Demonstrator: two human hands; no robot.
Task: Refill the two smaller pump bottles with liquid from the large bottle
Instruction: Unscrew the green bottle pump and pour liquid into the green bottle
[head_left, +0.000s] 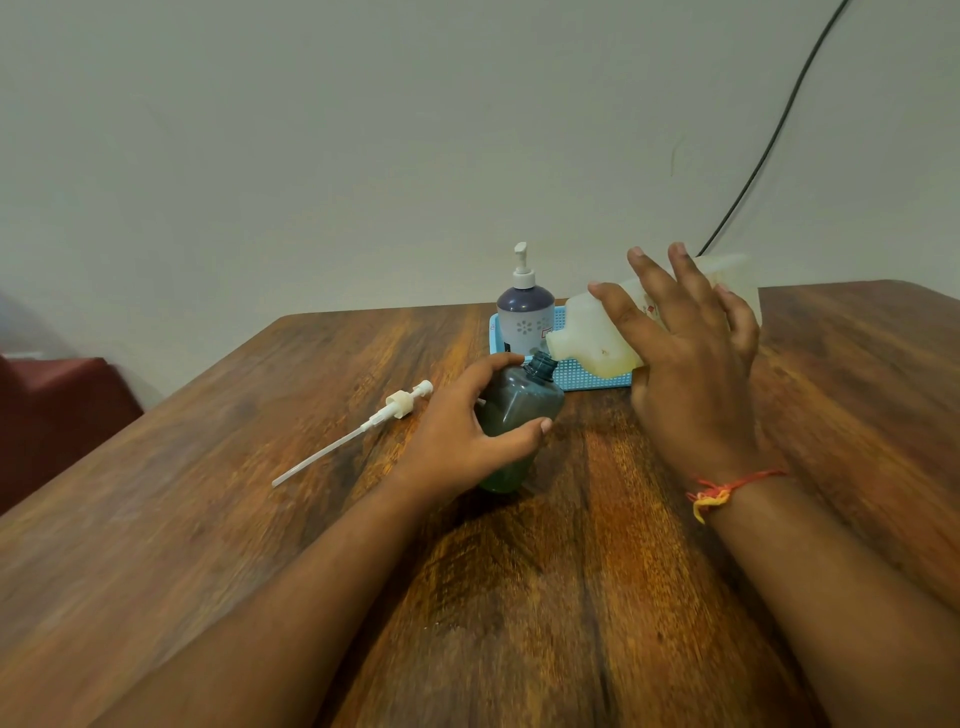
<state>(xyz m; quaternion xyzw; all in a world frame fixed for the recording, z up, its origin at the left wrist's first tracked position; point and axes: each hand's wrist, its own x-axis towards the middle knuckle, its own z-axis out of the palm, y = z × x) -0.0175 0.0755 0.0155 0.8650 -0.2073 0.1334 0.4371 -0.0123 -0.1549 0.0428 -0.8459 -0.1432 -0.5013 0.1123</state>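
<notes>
Stage one, mid-frame: grips green bottle in left hand, pump off at left; tips large bottle, clasped in right hand, at its mouth. Leaves purple bottle, upper centre, unopened.

- Nothing in the frame is sharp enough to read: no word, brand or number.
- The purple pump bottle, at centre frame, has a pale label printed with grey flower shapes. No lettering on it can be made out.
- A small red-edged sticker sits at that label's right edge, and its print is too small to tell.
- The large bottle, right of centre, carries a red mark, partly covered by the right hand and illegible.
</notes>
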